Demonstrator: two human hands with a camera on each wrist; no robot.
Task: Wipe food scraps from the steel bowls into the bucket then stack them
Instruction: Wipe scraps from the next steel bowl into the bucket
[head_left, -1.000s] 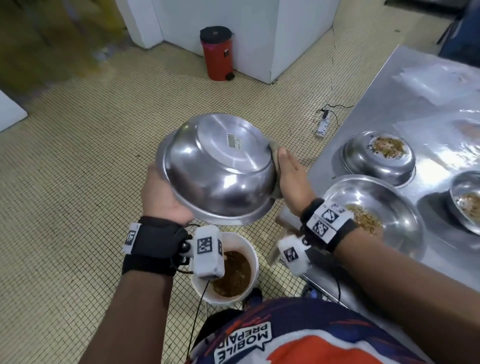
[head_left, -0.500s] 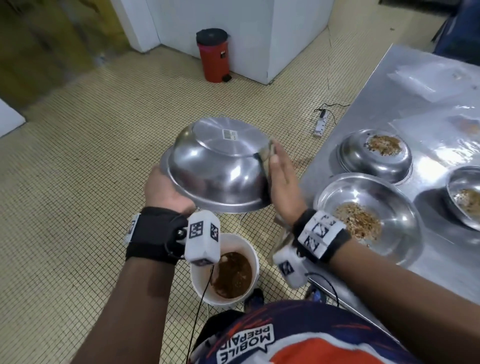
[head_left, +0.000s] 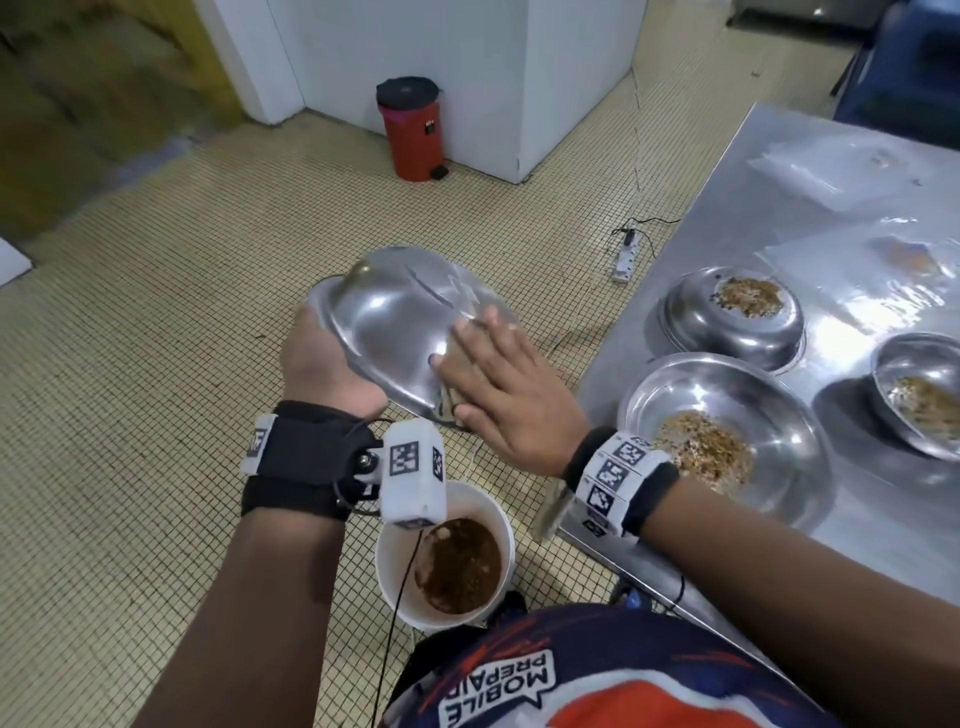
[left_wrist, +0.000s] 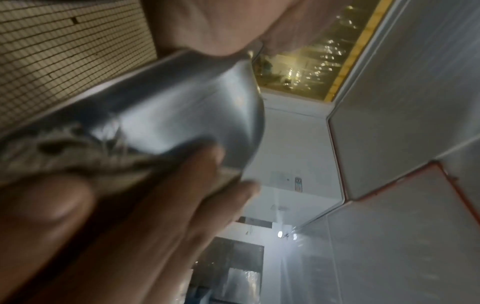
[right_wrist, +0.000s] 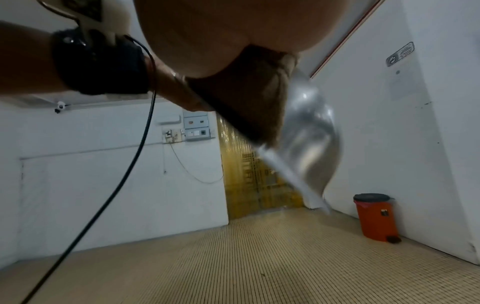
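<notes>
Fingers flat on smooth steel bowl

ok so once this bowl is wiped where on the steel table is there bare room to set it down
Bare steel shows along the table's far left side, beyond the upside-down bowl, short of the plastic sheet. The near part is crowded: the big bowl and right-edge bowl sit close together; only narrow strips remain.

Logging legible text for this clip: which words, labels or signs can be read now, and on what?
"MOBILE PREPAID": on the person's shirt, upside down in the head view.
Sign on the white wall: too small to read.
Square coded markers on the wrist bands: patterns, no words.
</notes>
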